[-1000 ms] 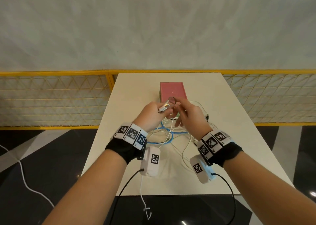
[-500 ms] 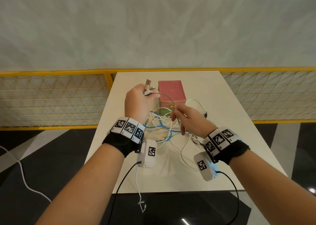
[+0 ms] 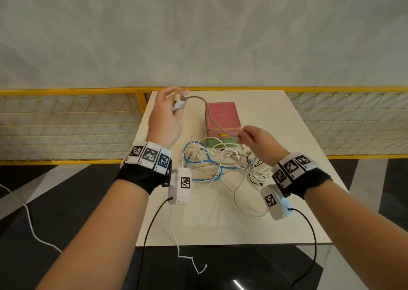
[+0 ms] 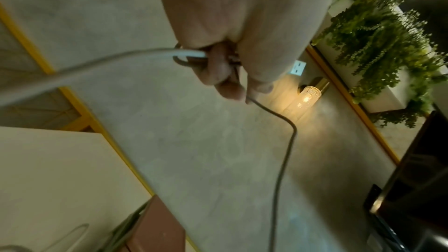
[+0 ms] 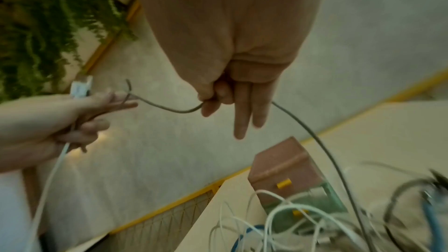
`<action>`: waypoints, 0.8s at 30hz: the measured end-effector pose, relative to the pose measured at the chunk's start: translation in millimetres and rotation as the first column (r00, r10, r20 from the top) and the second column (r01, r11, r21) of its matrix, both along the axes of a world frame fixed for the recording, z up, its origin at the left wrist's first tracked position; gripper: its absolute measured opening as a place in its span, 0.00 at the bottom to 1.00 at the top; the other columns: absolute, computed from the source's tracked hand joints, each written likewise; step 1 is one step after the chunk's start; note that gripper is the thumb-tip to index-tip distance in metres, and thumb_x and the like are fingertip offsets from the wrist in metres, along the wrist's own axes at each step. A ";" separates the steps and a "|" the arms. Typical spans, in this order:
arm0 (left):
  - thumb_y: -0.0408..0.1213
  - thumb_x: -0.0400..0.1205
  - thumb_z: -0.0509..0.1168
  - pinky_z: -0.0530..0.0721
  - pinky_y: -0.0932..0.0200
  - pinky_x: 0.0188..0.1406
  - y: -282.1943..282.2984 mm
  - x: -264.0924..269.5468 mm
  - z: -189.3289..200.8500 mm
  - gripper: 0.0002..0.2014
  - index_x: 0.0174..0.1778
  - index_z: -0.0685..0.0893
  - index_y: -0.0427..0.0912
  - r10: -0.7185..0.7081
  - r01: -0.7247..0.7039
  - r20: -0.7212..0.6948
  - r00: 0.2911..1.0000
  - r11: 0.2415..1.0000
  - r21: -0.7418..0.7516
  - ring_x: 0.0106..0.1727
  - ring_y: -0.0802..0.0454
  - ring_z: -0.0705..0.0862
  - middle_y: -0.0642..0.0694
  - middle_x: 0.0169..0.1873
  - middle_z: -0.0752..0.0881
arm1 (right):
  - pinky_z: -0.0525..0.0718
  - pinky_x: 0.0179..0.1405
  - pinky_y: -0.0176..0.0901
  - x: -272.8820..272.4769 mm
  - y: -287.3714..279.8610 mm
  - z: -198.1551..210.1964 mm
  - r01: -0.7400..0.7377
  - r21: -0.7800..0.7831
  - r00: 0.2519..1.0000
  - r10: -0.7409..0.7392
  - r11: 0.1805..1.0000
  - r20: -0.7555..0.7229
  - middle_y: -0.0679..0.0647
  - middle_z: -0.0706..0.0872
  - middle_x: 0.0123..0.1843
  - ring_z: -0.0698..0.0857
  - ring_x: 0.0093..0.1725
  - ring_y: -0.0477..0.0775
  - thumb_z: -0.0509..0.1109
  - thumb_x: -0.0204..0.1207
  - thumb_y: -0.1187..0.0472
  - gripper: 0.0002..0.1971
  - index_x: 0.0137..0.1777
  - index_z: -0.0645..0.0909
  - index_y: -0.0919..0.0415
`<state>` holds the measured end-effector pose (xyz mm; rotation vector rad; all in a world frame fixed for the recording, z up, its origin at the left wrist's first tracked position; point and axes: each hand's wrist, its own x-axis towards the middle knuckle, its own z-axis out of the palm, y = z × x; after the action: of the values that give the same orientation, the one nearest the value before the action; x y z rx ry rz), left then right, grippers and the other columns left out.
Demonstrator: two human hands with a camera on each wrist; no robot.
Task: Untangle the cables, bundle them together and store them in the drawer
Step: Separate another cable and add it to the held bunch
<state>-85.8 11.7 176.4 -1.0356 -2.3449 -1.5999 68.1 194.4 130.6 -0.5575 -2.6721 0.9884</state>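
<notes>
You're early in the job: your left hand [image 3: 164, 115] is raised over the table [image 3: 265, 219], fingers curled round a grey cable [image 3: 207, 111] and a white plug end, while your right hand [image 3: 256, 140] pinches that cable lower down. The tangle [image 3: 220, 161] lies in front of the closed drawer box [image 3: 221, 117]; nothing bundled or stored yet

Above the cream worktop [image 3: 276, 117], the raised left hand [image 3: 164, 122] pinches a white plug with a grey cable [image 3: 210, 115] arcing over the pink drawer box [image 3: 221, 117] to the right hand [image 3: 257, 140], which pinches it above tangled cables [image 3: 220, 161].
</notes>
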 end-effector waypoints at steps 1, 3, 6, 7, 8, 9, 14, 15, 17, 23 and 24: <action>0.36 0.88 0.60 0.85 0.53 0.41 2.6 5.7 2.2 0.15 0.66 0.80 0.59 -0.056 0.055 0.012 0.998 0.998 0.034 0.40 0.50 0.86 0.53 0.73 0.74 | 0.76 0.41 0.41 -3.8 0.4 4.6 0.004 0.126 1.000 -0.006 0.992 0.015 0.55 0.85 0.44 0.84 0.44 0.55 0.56 0.85 0.60 0.13 0.40 0.78 0.57; 0.32 0.88 0.58 0.84 0.58 0.35 5.7 14.8 4.9 0.21 0.68 0.75 0.66 -0.159 0.157 0.025 0.987 0.986 0.054 0.28 0.53 0.83 0.58 0.77 0.72 | 0.71 0.42 0.42 -8.9 0.7 12.7 0.003 0.280 0.999 -0.012 0.960 0.029 0.55 0.80 0.45 0.80 0.43 0.56 0.56 0.85 0.59 0.14 0.44 0.81 0.61; 0.27 0.87 0.56 0.85 0.59 0.42 12.1 26.6 6.6 0.25 0.78 0.73 0.56 -0.299 0.299 0.013 0.954 0.952 -0.055 0.34 0.46 0.85 0.69 0.73 0.70 | 0.68 0.43 0.40 -13.2 -3.1 27.6 -0.053 0.348 0.998 0.063 0.936 -0.018 0.52 0.74 0.44 0.75 0.41 0.52 0.58 0.84 0.60 0.13 0.48 0.82 0.66; 0.27 0.87 0.56 0.85 0.55 0.49 14.8 31.8 7.4 0.26 0.79 0.72 0.56 -0.341 0.341 0.017 0.940 0.936 -0.087 0.40 0.42 0.86 0.70 0.72 0.70 | 0.67 0.43 0.38 -14.6 -5.2 33.3 -0.067 0.350 0.995 0.090 0.934 -0.050 0.51 0.73 0.44 0.74 0.41 0.51 0.59 0.84 0.60 0.12 0.48 0.82 0.66; 0.27 0.87 0.57 0.85 0.54 0.54 17.4 36.1 7.2 0.26 0.79 0.71 0.56 -0.376 0.376 0.016 0.926 0.921 -0.100 0.45 0.43 0.86 0.68 0.73 0.71 | 0.66 0.42 0.37 -16.1 -8.0 39.8 -0.070 0.355 0.991 0.107 0.932 -0.085 0.50 0.73 0.43 0.74 0.41 0.51 0.60 0.83 0.60 0.12 0.48 0.82 0.66; 0.27 0.87 0.57 0.85 0.56 0.54 19.8 40.3 7.4 0.26 0.79 0.71 0.56 -0.399 0.397 0.003 0.917 0.912 -0.106 0.43 0.48 0.86 0.63 0.73 0.73 | 0.66 0.42 0.38 -17.8 -10.3 46.9 -0.067 0.363 0.987 0.116 0.929 -0.114 0.50 0.72 0.43 0.74 0.41 0.51 0.61 0.83 0.59 0.12 0.48 0.83 0.65; 0.30 0.88 0.53 0.82 0.55 0.48 19.0 32.9 9.8 0.15 0.65 0.82 0.44 -0.080 0.090 0.117 0.990 0.992 -0.085 0.45 0.46 0.84 0.49 0.55 0.83 | 0.65 0.41 0.34 -20.1 2.3 76.8 0.000 0.345 0.978 0.071 0.939 -0.194 0.51 0.76 0.45 0.75 0.42 0.49 0.61 0.83 0.57 0.11 0.47 0.83 0.62; 0.32 0.89 0.52 0.82 0.49 0.47 15.7 24.2 8.8 0.15 0.63 0.83 0.43 0.016 0.004 0.125 0.992 0.988 -0.156 0.48 0.38 0.84 0.45 0.53 0.84 | 0.65 0.40 0.34 -18.1 10.3 80.4 0.037 0.326 0.976 0.035 0.945 -0.213 0.51 0.76 0.45 0.75 0.42 0.49 0.62 0.83 0.57 0.11 0.47 0.83 0.61; 0.36 0.89 0.52 0.81 0.45 0.46 8.4 8.9 7.1 0.12 0.59 0.81 0.45 0.060 -0.023 0.124 0.991 0.960 -0.280 0.44 0.36 0.84 0.38 0.55 0.83 | 0.66 0.39 0.34 -12.7 27.5 84.6 0.105 0.316 0.973 -0.032 0.943 -0.229 0.52 0.76 0.43 0.75 0.42 0.50 0.64 0.81 0.56 0.10 0.47 0.84 0.62; 0.41 0.91 0.51 0.71 0.76 0.23 2.0 17.6 17.4 0.18 0.76 0.73 0.55 -0.209 0.169 0.217 0.954 0.967 0.189 0.22 0.61 0.81 0.30 0.72 0.77 | 0.69 0.40 0.44 -12.9 42.2 80.7 0.161 0.584 0.986 -0.157 0.796 -0.058 0.60 0.80 0.51 0.82 0.47 0.63 0.64 0.81 0.57 0.12 0.52 0.83 0.66; 0.40 0.91 0.51 0.71 0.78 0.23 3.6 25.1 23.5 0.18 0.76 0.74 0.54 -0.259 0.214 0.189 0.947 0.950 0.228 0.21 0.61 0.80 0.22 0.70 0.76 | 0.69 0.40 0.44 -15.5 37.5 78.8 0.122 0.625 0.990 -0.137 0.771 -0.024 0.61 0.80 0.53 0.82 0.48 0.64 0.64 0.81 0.57 0.12 0.52 0.83 0.66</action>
<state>-60.7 15.2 199.9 -1.1889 -2.1838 -2.0925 52.6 232.0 209.4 -0.5819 -2.7018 0.0147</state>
